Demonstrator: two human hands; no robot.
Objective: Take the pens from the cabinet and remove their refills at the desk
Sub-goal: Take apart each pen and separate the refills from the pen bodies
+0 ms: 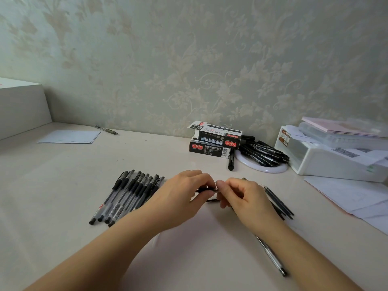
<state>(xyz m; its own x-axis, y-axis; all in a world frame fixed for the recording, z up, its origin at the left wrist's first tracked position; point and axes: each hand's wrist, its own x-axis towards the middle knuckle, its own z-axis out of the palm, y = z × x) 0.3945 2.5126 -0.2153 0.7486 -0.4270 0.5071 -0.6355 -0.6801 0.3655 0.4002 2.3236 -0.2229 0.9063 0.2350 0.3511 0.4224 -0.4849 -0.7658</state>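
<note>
Both hands meet over the middle of the desk. My left hand (184,194) grips the black grip end of a pen (206,189), and my right hand (239,196) pinches the same pen's other end; most of the pen is hidden by my fingers. A row of several capped black gel pens (128,196) lies to the left of my left hand. Several thin dark refills (279,201) lie just right of my right hand. A clear pen barrel (271,256) lies beside my right forearm.
Two stacked black pen boxes (214,140) stand at the back, beside a white round plate (264,168) piled with black pens. A white plastic box (327,162) and loose papers (354,198) fill the right side. A paper sheet (69,137) and one pen (106,129) lie far left.
</note>
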